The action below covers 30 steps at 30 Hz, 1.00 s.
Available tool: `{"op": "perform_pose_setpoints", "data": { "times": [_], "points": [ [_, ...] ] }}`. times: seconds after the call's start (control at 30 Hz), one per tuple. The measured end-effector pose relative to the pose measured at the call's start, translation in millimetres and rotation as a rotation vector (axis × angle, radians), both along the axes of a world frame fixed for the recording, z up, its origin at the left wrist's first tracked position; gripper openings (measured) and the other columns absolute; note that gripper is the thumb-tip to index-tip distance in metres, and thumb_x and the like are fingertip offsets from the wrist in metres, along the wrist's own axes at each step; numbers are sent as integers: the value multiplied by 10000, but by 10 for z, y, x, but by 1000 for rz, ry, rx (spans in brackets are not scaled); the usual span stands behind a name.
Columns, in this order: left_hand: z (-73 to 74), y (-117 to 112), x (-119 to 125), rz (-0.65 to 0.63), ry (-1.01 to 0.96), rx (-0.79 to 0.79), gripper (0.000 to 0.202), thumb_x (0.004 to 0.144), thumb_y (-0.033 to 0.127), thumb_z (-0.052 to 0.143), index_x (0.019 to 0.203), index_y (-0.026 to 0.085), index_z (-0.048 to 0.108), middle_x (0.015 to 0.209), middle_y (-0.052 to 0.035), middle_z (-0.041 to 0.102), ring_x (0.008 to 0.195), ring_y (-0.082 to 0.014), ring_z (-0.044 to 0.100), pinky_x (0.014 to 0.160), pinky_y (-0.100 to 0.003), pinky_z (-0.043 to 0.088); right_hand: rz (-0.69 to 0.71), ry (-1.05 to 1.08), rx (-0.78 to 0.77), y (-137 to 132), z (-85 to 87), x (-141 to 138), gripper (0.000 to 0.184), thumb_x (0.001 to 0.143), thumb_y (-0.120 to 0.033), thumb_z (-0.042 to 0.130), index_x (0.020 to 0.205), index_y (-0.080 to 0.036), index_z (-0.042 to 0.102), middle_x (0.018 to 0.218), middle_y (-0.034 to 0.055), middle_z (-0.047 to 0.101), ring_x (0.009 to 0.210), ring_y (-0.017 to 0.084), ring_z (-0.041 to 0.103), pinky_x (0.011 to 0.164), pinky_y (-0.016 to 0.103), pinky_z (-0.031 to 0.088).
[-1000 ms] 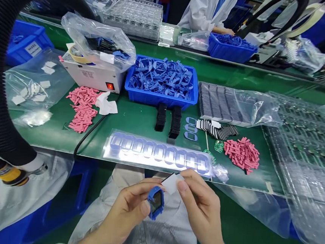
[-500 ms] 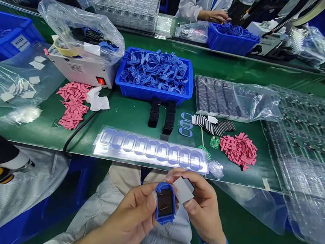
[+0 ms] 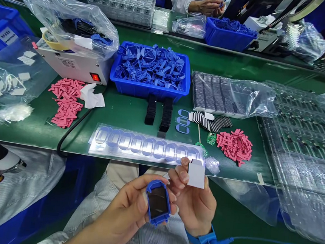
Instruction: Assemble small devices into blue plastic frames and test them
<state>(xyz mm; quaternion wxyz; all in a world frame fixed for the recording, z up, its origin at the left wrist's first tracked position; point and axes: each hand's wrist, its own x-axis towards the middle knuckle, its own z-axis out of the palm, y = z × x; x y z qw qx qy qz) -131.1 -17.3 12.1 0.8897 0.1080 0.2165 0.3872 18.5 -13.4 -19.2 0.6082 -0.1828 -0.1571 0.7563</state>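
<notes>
My left hand (image 3: 123,213) grips a blue plastic frame (image 3: 150,204) around a dark glossy panel (image 3: 157,203), holding it up in front of my lap. My right hand (image 3: 192,202) pinches a white square pad (image 3: 196,173) between its fingers, a little up and to the right of the frame. The two are apart, with the pad not touching the panel. A blue strap (image 3: 200,241) circles my right wrist, and a blue cord runs from it to the right.
Past the hands, a clear sheet of blue oval pieces (image 3: 146,147) lies along the green bench edge. Behind it stand a blue crate of blue frames (image 3: 149,92) and piles of pink strips (image 3: 234,145). Trays of green circuit boards (image 3: 300,134) lie right. A co-worker's hands (image 3: 206,6) work across the bench.
The white pad has moved up and away from the blue frame, and my right hand has turned to show its wrist strap. The frame now faces me more squarely. The view has shifted slightly.
</notes>
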Motion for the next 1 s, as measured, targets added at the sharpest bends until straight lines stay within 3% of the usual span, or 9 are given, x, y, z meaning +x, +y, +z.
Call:
{"op": "perform_pose_setpoints", "data": {
  "times": [0.27, 0.4, 0.5, 0.63, 0.83, 1.0],
  "points": [
    [-28, -22, 11, 104, 54, 52, 280, 814, 322, 648, 1084, 254, 677, 975, -4, 751, 892, -117, 689, 740, -153, 512, 14, 53, -48, -17, 0, -10, 223, 832, -365, 619, 998, -224, 665, 778, 6, 629, 692, 63, 593, 635, 127, 523],
    [-31, -7, 13, 133, 106, 87, 260, 792, 338, 670, 1038, 258, 693, 960, 1, 757, 902, -125, 688, 809, -181, 504, 22, -59, -47, -42, 77, 49, 216, 828, -360, 629, 1014, -255, 663, 815, 7, 687, 648, 46, 616, 602, 104, 515],
    [-48, 5, 18, 151, 151, 107, 256, 781, 341, 682, 1025, 264, 693, 952, 1, 762, 917, -123, 682, 806, -179, 501, -48, -284, -19, -69, 183, 72, 175, 798, -375, 665, 942, -277, 675, 812, 6, 708, 641, 66, 628, 604, 139, 524],
    [-79, 9, 24, 168, 174, 122, 254, 784, 328, 683, 1035, 283, 683, 992, 7, 760, 918, -116, 683, 827, -185, 499, -293, -673, 80, -131, 259, 82, 175, 756, -387, 708, 877, -266, 676, 771, 4, 695, 683, 125, 641, 611, 228, 550],
    [-51, -18, 50, 234, 220, 179, 246, 782, 275, 693, 1027, 272, 689, 1017, -1, 755, 937, -133, 680, 819, -186, 511, -584, -1056, 453, -226, 203, 118, 227, 822, -260, 653, 1045, -225, 669, 848, 41, 705, 807, 202, 659, 697, 359, 566],
    [-34, 1, 72, 253, 270, 225, 242, 748, 251, 725, 988, 282, 705, 1033, -22, 757, 952, -152, 685, 820, -191, 513, -572, -1496, 703, -292, 187, 98, 384, 762, -140, 684, 1136, -211, 639, 941, 57, 709, 873, 258, 659, 670, 410, 572]
  ]
}}
